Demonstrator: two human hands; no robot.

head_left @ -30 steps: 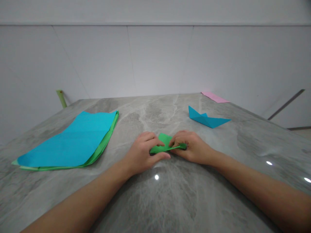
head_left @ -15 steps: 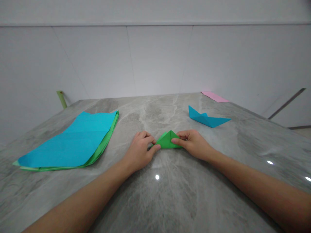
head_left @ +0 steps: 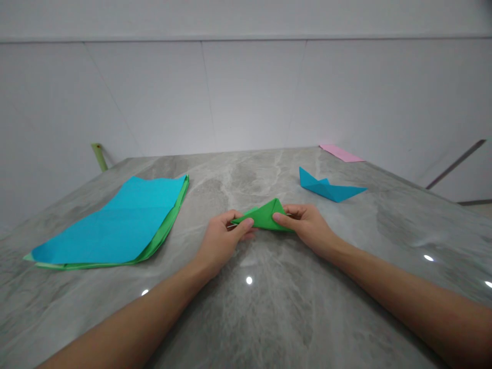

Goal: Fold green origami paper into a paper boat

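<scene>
Between my two hands is a piece of folded green paper point(head_left: 263, 216), roughly triangular, with a peak towards its right side. My left hand point(head_left: 226, 234) pinches its pointed left corner, thumb in front and fingers behind. At the right end, my right hand point(head_left: 303, 221) grips the paper with the thumb on the front face; the other fingers are partly hidden behind it. A blue paper boat point(head_left: 331, 190) rests on the table beyond my right hand.
To the left, a stack of blue and green paper sheets point(head_left: 115, 225) lies on the grey marbled table point(head_left: 261, 318). Pink paper point(head_left: 341, 153) lies at the far right edge. A white wall point(head_left: 246, 97) stands behind the table, and a green strip point(head_left: 99, 156) shows past the far left edge.
The green paper has tilted and its peak sits slightly higher. My left fingers have moved from beside the left corner to behind it, and more of that corner now shows.
</scene>
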